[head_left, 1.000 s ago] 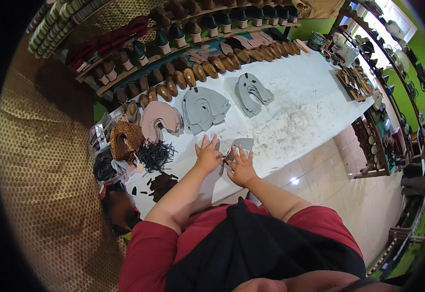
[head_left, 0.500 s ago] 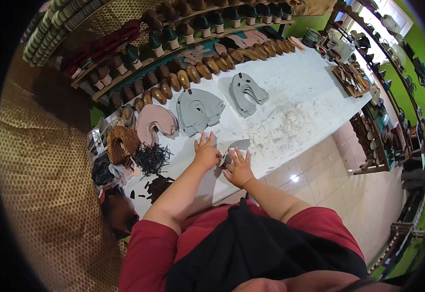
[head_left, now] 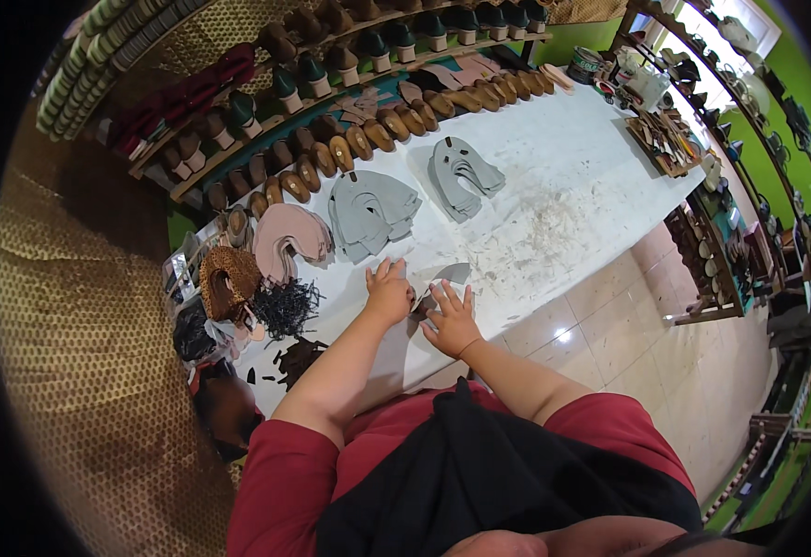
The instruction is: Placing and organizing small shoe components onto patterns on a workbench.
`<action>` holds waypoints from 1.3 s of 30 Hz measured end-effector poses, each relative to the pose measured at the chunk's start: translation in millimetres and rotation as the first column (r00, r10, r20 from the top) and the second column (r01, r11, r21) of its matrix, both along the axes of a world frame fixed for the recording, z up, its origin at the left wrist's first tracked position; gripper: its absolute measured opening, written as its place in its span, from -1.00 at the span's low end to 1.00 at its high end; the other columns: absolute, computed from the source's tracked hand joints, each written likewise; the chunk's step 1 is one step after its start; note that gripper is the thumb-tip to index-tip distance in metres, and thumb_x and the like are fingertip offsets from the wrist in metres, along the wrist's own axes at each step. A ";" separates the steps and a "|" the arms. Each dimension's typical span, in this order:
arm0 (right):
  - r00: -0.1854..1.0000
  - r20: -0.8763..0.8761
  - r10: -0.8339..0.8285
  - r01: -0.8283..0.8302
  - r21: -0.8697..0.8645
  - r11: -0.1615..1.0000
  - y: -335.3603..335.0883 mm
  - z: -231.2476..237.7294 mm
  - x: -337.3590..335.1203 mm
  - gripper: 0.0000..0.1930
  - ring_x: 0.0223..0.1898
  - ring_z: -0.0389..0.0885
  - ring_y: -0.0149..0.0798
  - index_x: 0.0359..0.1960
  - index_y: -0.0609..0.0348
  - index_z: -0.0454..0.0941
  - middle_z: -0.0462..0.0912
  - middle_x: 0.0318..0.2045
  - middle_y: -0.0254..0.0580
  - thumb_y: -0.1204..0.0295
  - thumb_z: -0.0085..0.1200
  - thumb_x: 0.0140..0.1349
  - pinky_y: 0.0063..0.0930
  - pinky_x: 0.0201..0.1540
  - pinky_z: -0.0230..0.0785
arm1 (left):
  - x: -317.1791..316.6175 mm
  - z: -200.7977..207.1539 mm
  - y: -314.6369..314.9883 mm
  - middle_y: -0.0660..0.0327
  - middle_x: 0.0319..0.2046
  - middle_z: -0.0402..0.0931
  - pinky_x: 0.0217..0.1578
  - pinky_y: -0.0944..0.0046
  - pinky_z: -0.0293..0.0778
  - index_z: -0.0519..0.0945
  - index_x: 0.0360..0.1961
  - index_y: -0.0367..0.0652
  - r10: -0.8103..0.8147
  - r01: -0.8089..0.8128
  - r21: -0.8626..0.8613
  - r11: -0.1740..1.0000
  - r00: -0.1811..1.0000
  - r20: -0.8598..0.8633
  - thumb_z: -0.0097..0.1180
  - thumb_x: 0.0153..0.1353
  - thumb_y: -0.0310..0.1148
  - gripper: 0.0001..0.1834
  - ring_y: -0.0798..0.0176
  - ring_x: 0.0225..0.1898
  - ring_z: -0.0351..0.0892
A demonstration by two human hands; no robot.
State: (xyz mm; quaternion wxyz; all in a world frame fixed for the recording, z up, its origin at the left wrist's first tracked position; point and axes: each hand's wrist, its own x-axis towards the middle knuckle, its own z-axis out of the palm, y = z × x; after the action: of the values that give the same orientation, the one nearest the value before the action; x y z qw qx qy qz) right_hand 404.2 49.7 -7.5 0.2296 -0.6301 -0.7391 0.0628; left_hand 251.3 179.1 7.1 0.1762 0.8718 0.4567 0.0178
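Both hands flat at the near edge of the white table: left hand and right hand spread open, gripping nothing, pinning a grey cut piece so it stays put. Further off, grey stacks sit sorted by shape, shoe forms lined along the far edge

Short red sleeves; black apron over chest; forearms bare

Head-worn fisheye; steeply downward, close
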 end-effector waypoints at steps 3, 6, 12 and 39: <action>1.000 -0.019 -0.001 0.001 0.033 0.999 -0.1 -1.7 0.3 -0.68 0.49 -0.01 0.07 -0.19 0.02 0.72 0.26 0.39 -0.08 0.11 0.19 0.16 0.53 0.37 -0.30 | -1.6 0.9 1.3 0.08 0.42 0.21 0.38 -0.45 -0.25 0.74 -0.47 0.03 0.024 -0.024 0.005 1.000 0.999 0.035 0.24 0.00 -0.35 -0.92 -0.13 0.48 -0.02; 1.000 -0.013 -0.007 0.008 0.048 0.999 -0.4 -3.8 1.1 -0.69 0.49 0.00 0.06 -0.20 -0.01 0.73 0.27 0.39 -0.09 0.11 0.19 0.16 0.54 0.37 -0.29 | -1.3 5.3 0.8 0.07 0.42 0.21 0.37 -0.44 -0.20 0.75 -0.45 0.07 0.018 -0.018 0.007 1.000 1.000 0.014 0.21 0.07 -0.33 -0.91 -0.17 0.47 -0.01; 1.000 0.006 -0.011 0.011 0.018 1.000 1.1 -4.3 -2.5 -0.57 0.49 0.01 0.02 0.03 0.07 0.60 0.25 0.39 -0.08 0.13 0.17 0.18 0.49 0.39 -0.31 | -17.0 7.8 -8.4 0.01 0.45 0.12 0.36 -0.46 -0.23 0.60 0.06 0.03 0.137 -0.204 0.149 0.967 0.919 0.369 0.13 0.18 -0.31 -0.62 -0.25 0.48 -0.05; 0.881 0.217 0.421 -0.279 -0.482 0.831 20.0 18.4 5.9 -0.12 0.56 -0.22 -0.06 0.51 0.16 -0.03 -0.07 0.54 -0.12 -0.23 -0.28 0.36 0.33 0.47 -0.52 | -150.7 8.9 -168.3 -0.08 0.54 -0.26 0.40 -0.41 -0.42 -0.06 0.51 -0.22 0.269 -0.279 -0.012 0.960 0.935 -0.231 0.13 0.17 0.17 0.08 -0.17 0.55 -0.33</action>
State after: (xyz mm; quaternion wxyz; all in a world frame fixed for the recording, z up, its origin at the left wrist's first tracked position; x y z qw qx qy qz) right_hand 410.1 69.7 10.9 -0.0538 -0.5189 -0.8366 0.1672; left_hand 100.6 10.8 16.0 0.1378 0.7918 0.5911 -0.0678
